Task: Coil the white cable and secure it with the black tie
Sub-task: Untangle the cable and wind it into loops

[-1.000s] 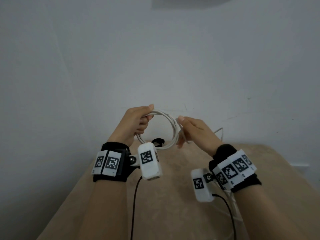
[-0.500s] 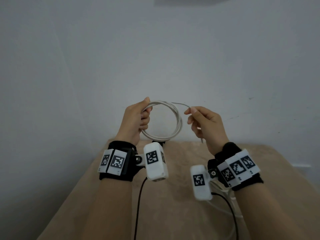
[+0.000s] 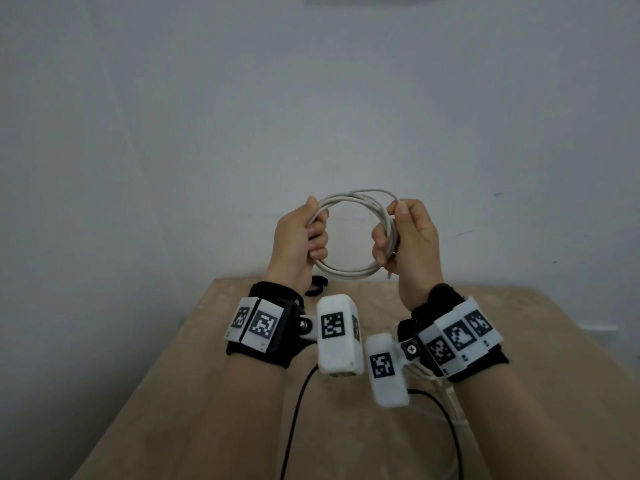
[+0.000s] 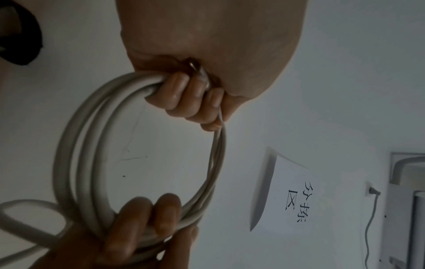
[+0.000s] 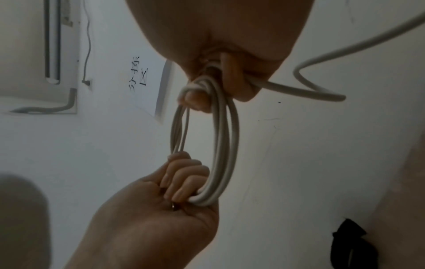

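Observation:
The white cable (image 3: 349,271) hangs as a round coil of several loops above the table's far edge. My left hand (image 3: 317,233) grips the coil's left side with fingers curled round the loops (image 4: 193,94); a metal plug end (image 4: 194,65) sits in its palm. My right hand (image 3: 388,237) grips the right side, fingers wrapped round the strands (image 5: 207,91). A loose tail (image 5: 322,91) leaves the right hand and hangs free. The black tie (image 3: 315,285) lies on the table below the left hand, also in the right wrist view (image 5: 349,242).
The tan table (image 3: 519,341) runs toward me from a white wall. Black camera leads (image 3: 294,410) trail beneath my forearms. A paper sign (image 4: 296,196) and a wall unit with a cord (image 4: 404,200) are on the wall.
My right hand brought the strand it pinched onto the coil and now grips the coil's right side. Both hands and the coil sit slightly lower than half a second ago.

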`<state>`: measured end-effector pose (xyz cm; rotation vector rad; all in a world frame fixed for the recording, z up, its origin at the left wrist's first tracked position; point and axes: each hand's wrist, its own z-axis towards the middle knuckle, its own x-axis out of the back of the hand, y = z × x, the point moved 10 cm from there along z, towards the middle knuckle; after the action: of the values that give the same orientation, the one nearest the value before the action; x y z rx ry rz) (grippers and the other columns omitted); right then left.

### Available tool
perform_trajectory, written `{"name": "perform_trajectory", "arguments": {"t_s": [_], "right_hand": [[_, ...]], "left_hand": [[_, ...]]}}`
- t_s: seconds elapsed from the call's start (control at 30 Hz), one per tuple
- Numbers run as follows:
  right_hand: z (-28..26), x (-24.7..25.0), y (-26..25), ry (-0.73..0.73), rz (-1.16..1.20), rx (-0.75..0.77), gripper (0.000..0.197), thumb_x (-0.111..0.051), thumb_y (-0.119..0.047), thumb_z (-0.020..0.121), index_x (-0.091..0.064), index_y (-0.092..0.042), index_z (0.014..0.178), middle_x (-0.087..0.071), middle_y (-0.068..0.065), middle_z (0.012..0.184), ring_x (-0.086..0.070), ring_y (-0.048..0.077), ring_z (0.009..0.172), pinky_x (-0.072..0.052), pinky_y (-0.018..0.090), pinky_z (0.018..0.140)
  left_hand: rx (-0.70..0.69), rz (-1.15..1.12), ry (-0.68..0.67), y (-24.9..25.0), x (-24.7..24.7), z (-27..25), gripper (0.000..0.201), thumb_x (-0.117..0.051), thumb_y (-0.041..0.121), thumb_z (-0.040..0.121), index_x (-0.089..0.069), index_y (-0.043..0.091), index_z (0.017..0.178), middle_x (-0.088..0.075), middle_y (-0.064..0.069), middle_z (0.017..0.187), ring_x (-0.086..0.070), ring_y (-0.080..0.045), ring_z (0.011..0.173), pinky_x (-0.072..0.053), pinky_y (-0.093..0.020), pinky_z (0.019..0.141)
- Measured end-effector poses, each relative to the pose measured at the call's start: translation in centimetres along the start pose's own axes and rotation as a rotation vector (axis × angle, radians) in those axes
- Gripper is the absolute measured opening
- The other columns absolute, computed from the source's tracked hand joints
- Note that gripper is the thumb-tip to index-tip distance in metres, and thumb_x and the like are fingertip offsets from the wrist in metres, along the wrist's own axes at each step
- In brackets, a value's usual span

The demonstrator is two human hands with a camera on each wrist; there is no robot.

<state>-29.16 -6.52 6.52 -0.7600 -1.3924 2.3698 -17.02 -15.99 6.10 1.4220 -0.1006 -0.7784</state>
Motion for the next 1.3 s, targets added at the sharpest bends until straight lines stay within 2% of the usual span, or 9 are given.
{"name": "perform_trajectory", "arguments": {"t_s": [0.13, 0.33, 0.47, 0.67, 0.8, 0.93, 1.17, 1.23, 1.3], "right_hand": [[0.1, 0.2, -0.3, 0.031, 0.019, 0.05, 0.026, -0.032, -0.019, 0.104, -0.055, -0.02, 0.091, -0.04, -0.003, 0.053, -0.032, 0.005, 0.04, -0.028, 0.015, 0.038], [0.0, -0.1, -0.7, -0.027, -0.039, 0.083, 0.026, -0.041, -0.017, 0.101, -0.066, -0.022, 0.095, -0.051, -0.004, 0.063, -0.04, 0.007, 0.048, -0.033, 0.016, 0.047], [0.1, 0.0, -0.9, -0.032, -0.065, 0.093, 0.027, -0.044, -0.014, 0.1, -0.068, -0.025, 0.099, -0.05, -0.003, 0.064, -0.039, 0.008, 0.049, -0.033, 0.016, 0.047], [0.2, 0.0, -1.1, -0.086, -0.111, 0.061, 0.026, -0.044, -0.007, 0.099, -0.067, -0.018, 0.098, -0.041, 0.002, 0.063, -0.034, 0.003, 0.046, -0.029, 0.012, 0.044], [0.1, -0.6, -0.7, -0.217, -0.217, 0.022, 0.025, -0.044, -0.006, 0.098, -0.068, -0.013, 0.1, -0.042, 0.003, 0.061, -0.034, 0.002, 0.044, -0.029, 0.011, 0.044], [-0.3, -1.6, -0.6, -0.317, -0.29, 0.021, 0.028, -0.044, -0.004, 0.098, -0.069, -0.016, 0.096, -0.043, 0.003, 0.059, -0.035, 0.002, 0.045, -0.029, 0.012, 0.045], [-0.8, -2.6, 0.0, -0.418, -0.374, -0.002, 0.027, -0.044, -0.004, 0.098, -0.069, -0.008, 0.092, -0.044, 0.002, 0.057, -0.033, 0.003, 0.044, -0.028, 0.012, 0.044], [-0.8, -2.5, 0.0, -0.413, -0.369, -0.011, 0.026, -0.043, -0.003, 0.098, -0.069, -0.002, 0.102, -0.044, 0.002, 0.057, -0.034, 0.002, 0.043, -0.028, 0.012, 0.044], [-0.7, -2.4, 0.1, -0.403, -0.354, -0.014, 0.027, -0.043, -0.002, 0.098, -0.067, -0.004, 0.11, -0.045, 0.0, 0.055, -0.035, 0.001, 0.043, -0.029, 0.011, 0.044]], "left_hand": [[0.033, -0.039, -0.011, -0.7, -0.4, 0.1, 0.039, -0.037, 0.031, 0.103, -0.045, 0.014, 0.069, -0.028, 0.012, 0.043, -0.021, -0.002, 0.034, -0.017, -0.016, 0.036], [0.132, -0.233, -0.05, -1.6, -0.6, 0.2, 0.04, -0.032, 0.03, 0.103, -0.044, 0.014, 0.069, -0.029, 0.011, 0.043, -0.023, -0.003, 0.033, -0.021, -0.015, 0.037], [0.169, -0.262, -0.077, -1.9, -0.4, 0.3, 0.038, -0.031, 0.024, 0.101, -0.045, 0.012, 0.068, -0.03, 0.008, 0.042, -0.026, -0.005, 0.033, -0.027, -0.017, 0.037], [0.193, 0.018, -0.176, -1.6, -0.5, -0.3, 0.04, -0.033, 0.028, 0.097, -0.053, 0.006, 0.071, -0.038, 0.004, 0.043, -0.041, -0.013, 0.042, -0.037, -0.026, 0.052], [0.232, 0.212, -0.236, -2.0, -0.9, -1.0, 0.047, -0.041, 0.044, 0.096, -0.057, 0.006, 0.073, -0.037, 0.003, 0.046, -0.04, -0.012, 0.039, -0.038, -0.023, 0.048], [0.239, 0.378, -0.267, -2.1, -1.2, -1.3, 0.047, -0.047, 0.051, 0.093, -0.059, 0.011, 0.071, -0.028, 0.006, 0.048, -0.025, -0.007, 0.037, -0.026, -0.018, 0.038], [0.175, 0.572, -0.328, -2.2, -1.8, -1.7, 0.041, -0.056, 0.048, 0.09, -0.054, 0.016, 0.064, -0.024, 0.008, 0.048, -0.016, -0.005, 0.039, -0.012, -0.018, 0.038], [0.155, 0.585, -0.324, -2.2, -1.7, -1.6, 0.041, -0.056, 0.045, 0.091, -0.045, 0.018, 0.062, -0.024, 0.01, 0.047, -0.015, -0.005, 0.038, -0.011, -0.017, 0.037], [0.138, 0.588, -0.331, -2.1, -1.8, -1.6, 0.041, -0.055, 0.044, 0.092, -0.041, 0.019, 0.061, -0.023, 0.01, 0.048, -0.015, -0.005, 0.039, -0.011, -0.017, 0.037]]}}
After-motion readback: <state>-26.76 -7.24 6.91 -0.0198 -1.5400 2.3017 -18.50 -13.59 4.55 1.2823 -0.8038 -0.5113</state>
